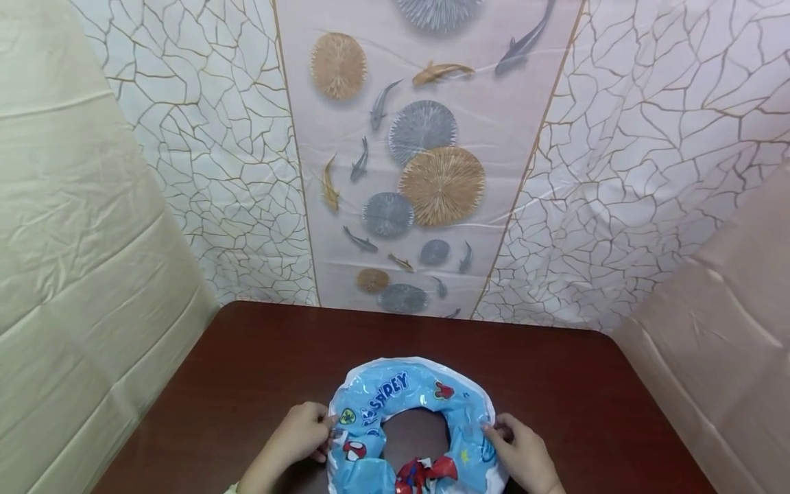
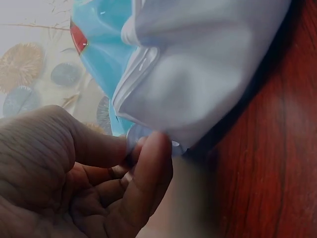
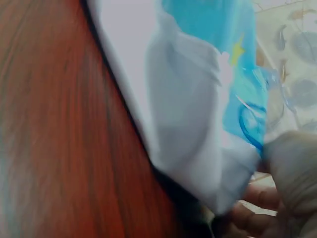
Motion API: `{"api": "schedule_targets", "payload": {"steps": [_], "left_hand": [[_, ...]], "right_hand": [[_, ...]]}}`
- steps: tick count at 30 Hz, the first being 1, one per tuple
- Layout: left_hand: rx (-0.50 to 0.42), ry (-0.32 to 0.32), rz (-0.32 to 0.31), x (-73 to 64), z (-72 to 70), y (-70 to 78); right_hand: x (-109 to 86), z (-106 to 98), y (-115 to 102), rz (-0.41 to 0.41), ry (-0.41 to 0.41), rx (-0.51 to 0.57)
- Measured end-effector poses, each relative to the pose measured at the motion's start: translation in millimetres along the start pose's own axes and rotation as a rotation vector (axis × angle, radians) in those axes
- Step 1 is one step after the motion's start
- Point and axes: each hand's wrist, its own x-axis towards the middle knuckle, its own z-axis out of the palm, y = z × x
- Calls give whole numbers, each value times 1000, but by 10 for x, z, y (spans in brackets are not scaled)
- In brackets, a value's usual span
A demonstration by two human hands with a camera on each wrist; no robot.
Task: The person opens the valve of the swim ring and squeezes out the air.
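A blue and white inflatable swim ring [image 1: 410, 376], soft and wrinkled, is held over the near part of the table. Cartoon prints and lettering cover its blue face, with a red figure at the near side of the hole. My left hand [image 1: 304, 432] pinches the ring's left edge between thumb and fingers. In the left wrist view the left hand [image 2: 114, 173] grips a clear bit at the white underside [image 2: 193, 84]. At the opposite edge my right hand [image 1: 523, 453] pinches the ring with its thumb on top. Its fingers are partly hidden behind the white side in the right wrist view.
The dark red-brown table [image 1: 271, 363] runs back to a wall covering [image 1: 247, 171] with a cracked-line pattern and a central panel [image 1: 444, 185] of fish and round shapes. Pale hanging sheets [image 1: 74, 261] border the table on the left and right.
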Motion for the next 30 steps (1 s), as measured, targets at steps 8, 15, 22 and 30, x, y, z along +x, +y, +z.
{"api": "schedule_targets", "payload": {"steps": [8,15,22,30], "left_hand": [[11,76,-12,66,-231,-118],[34,115,-95,160,-461,-227],[109,63,-115,-59,-348,-104],[60,-105,-68,-346,-266,107]], "right_hand": [[107,-152,80,83,10,235],[130,-299,189,43,-90,271],[60,-363,238,106,-273,223],[-101,-295,192,-37,-257,142]]}}
